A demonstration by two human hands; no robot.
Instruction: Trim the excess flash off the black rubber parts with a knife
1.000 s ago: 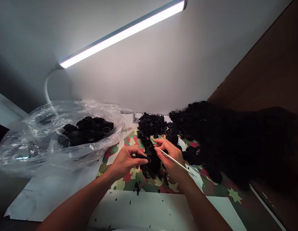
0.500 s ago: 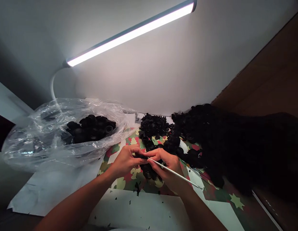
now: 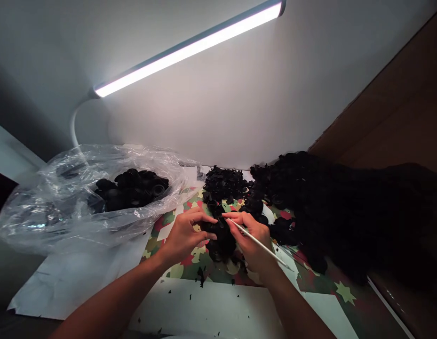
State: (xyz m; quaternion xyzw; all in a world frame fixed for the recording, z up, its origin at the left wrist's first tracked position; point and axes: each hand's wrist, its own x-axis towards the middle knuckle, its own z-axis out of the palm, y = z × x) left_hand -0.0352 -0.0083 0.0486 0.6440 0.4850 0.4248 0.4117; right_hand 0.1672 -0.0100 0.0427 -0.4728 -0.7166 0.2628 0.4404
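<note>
My left hand (image 3: 185, 233) curves its thumb and index finger around a dark round rubber part (image 3: 208, 228), which blends into the black pieces behind it. In my right hand (image 3: 251, 238) a slim white stick (image 3: 262, 246) is gripped like a pen, its rear end slanting down to the right. The right fingertips are close to the left ones, beside the black part; whether they touch it is hard to see. Below and behind both hands lies a small heap of black rubber parts (image 3: 221, 245).
A clear plastic bag (image 3: 63, 207) with black ring-shaped parts (image 3: 133, 188) lies at left. Black scraps (image 3: 225, 181) are piled at the back, and a large dark heap (image 3: 345, 207) fills the right. A lit tube lamp (image 3: 193, 49) hangs above. Patterned paper (image 3: 185, 270) covers the surface.
My left thumb and index finger have spread wider around the black part. The right fingertips and the white stick's front end have moved slightly up and right. The view has shifted slightly.
</note>
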